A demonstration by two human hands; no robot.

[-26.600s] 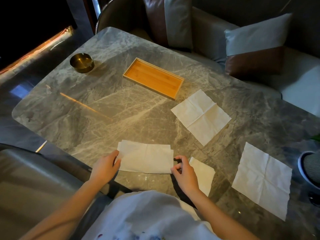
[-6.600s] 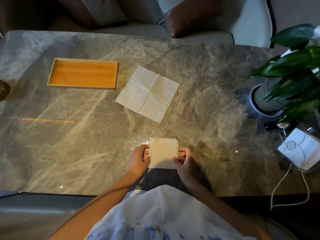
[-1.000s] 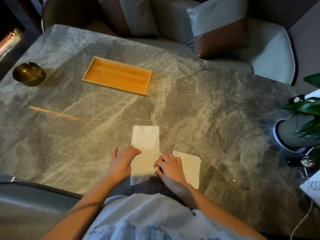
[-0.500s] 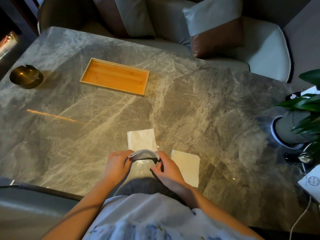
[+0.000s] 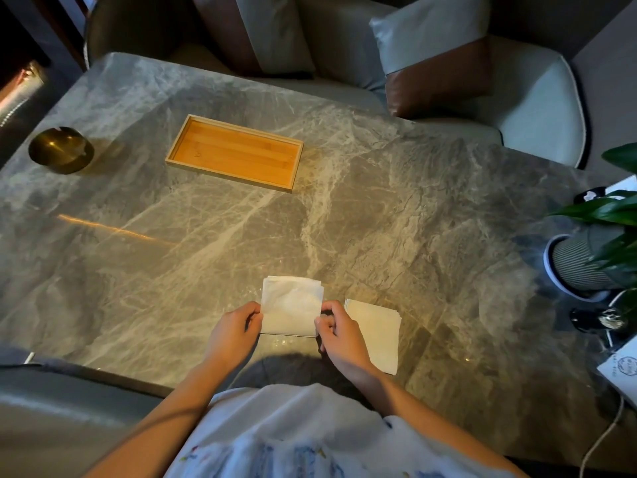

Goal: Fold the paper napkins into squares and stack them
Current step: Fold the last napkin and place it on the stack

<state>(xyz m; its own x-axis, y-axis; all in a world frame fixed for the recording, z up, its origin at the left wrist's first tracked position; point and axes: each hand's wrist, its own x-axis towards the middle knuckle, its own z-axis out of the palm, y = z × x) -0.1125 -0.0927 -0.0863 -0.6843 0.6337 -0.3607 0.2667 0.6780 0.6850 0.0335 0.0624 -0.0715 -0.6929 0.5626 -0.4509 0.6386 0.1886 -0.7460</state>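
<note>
Napkin (image 5: 292, 305) newly squared, fingers (image 5: 253, 310) pinching.

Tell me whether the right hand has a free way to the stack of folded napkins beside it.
Probably yes. The stack of folded napkins lies just right of the right hand, nothing between them, though that hand now pinches the folded napkin.

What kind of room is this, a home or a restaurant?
Hard to say for certain; it looks like a lounge or dining corner: a marble table, cushioned seats with pillows behind it, a brass ashtray and a potted plant.
</note>
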